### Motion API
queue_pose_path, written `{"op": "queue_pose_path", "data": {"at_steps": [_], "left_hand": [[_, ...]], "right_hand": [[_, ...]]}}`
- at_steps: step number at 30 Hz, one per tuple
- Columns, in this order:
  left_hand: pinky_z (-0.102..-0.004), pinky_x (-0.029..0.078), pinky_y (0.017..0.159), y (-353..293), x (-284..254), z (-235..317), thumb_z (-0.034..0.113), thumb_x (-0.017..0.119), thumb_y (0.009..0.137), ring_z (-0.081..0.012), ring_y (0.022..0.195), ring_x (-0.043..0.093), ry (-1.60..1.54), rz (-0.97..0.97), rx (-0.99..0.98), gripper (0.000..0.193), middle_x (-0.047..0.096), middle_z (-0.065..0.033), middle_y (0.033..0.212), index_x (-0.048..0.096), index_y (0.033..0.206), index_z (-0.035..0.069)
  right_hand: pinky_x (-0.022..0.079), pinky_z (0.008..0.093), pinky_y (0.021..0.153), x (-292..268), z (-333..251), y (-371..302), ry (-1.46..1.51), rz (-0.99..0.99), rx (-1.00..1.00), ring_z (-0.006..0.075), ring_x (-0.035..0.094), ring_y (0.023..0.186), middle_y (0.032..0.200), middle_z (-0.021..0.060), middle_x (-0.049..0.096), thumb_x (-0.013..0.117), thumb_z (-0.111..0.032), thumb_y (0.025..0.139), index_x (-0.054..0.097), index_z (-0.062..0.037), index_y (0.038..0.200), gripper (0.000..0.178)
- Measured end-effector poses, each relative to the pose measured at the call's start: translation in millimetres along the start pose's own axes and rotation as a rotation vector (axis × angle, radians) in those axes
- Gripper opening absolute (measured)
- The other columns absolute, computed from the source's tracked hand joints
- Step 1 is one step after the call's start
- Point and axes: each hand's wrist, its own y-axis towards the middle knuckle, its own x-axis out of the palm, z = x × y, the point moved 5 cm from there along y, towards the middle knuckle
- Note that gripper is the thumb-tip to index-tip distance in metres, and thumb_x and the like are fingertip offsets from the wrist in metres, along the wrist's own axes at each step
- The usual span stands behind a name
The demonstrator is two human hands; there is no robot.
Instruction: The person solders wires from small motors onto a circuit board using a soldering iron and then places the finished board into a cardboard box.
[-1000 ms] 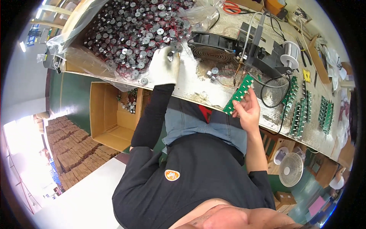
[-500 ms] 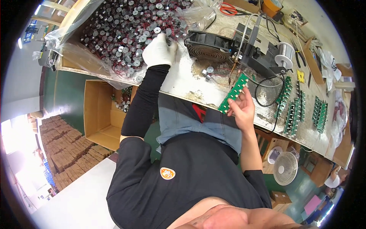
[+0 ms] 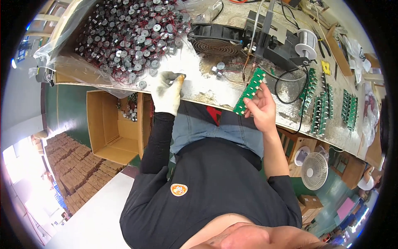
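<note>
My left hand (image 3: 166, 92), in a white work glove with a black sleeve below it, is over the table's front edge, by a heap of small round silver parts with red wires (image 3: 137, 41). Its fingers are curled together; whatever is between them is too small or hidden to make out. In my bare right hand (image 3: 262, 106), a narrow green circuit board (image 3: 250, 92) is pinched by its edges and tilted, its upper end close to the tip of a black soldering machine (image 3: 259, 45). A few loose silver parts (image 3: 218, 69) lie between the two hands.
A square black fan (image 3: 215, 39) stands behind the loose parts. On the machine's right sit a solder spool (image 3: 305, 43) and a looping black cable (image 3: 278, 93). Several populated green boards (image 3: 321, 112) lie farther right. An open cardboard box (image 3: 118, 139) is below the table's left side.
My left hand has drawn back from the heap toward the table's front edge, fingers curled. The right hand still holds the circuit board in nearly the same place. The view has shifted slightly.
</note>
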Motion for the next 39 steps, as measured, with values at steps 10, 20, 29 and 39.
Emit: {"op": "queue_pose_path", "data": {"at_steps": [10,20,29,39], "left_hand": [[-0.0216,0.046,0.054,11.6,-9.1,17.0,0.008,0.071,0.079,-0.0084,0.055,0.055,0.130,0.036,0.223,0.017,0.066,-0.0067,0.076,0.062,0.089,-0.002],[-0.0303,0.056,0.067,9.5,-0.6,28.4,0.000,0.057,0.089,-0.0224,0.074,0.067,-0.299,-0.069,0.144,0.023,0.064,-0.0220,0.092,0.043,0.105,-0.006],[-0.0286,0.053,0.070,2.9,10.7,4.7,0.009,0.064,0.086,-0.0243,0.084,0.066,-0.632,-0.423,-0.231,0.040,0.063,-0.0175,0.106,0.048,0.121,-0.001],[-0.0304,0.059,0.076,-21.2,42.2,-0.8,0.009,0.054,0.093,-0.0229,0.084,0.063,-1.475,-0.719,-0.809,0.020,0.060,-0.0124,0.096,0.055,0.107,-0.005]], "right_hand": [[0.046,0.0217,0.045,0.4,0.1,-0.1,0.003,0.003,-0.002,0.0116,0.058,0.062,0.103,0.0153,0.056,0.061,0.005,0.083,0.022,0.0075,0.139,0.068],[0.046,0.0224,0.044,3.0,1.3,-0.1,-0.046,-0.001,-0.004,0.0129,0.058,0.058,0.102,0.0161,0.057,0.061,0.005,0.083,0.021,0.0071,0.139,0.069],[0.048,0.0233,0.044,-0.8,3.1,-0.5,-0.007,-0.008,-0.031,0.0142,0.059,0.059,0.107,0.0188,0.056,0.061,0.005,0.083,0.020,0.0072,0.140,0.070],[0.048,0.0233,0.045,-1.9,2.8,-0.5,-0.014,0.008,-0.001,0.0137,0.059,0.060,0.108,0.0189,0.055,0.061,0.006,0.083,0.020,0.0074,0.139,0.070]]}}
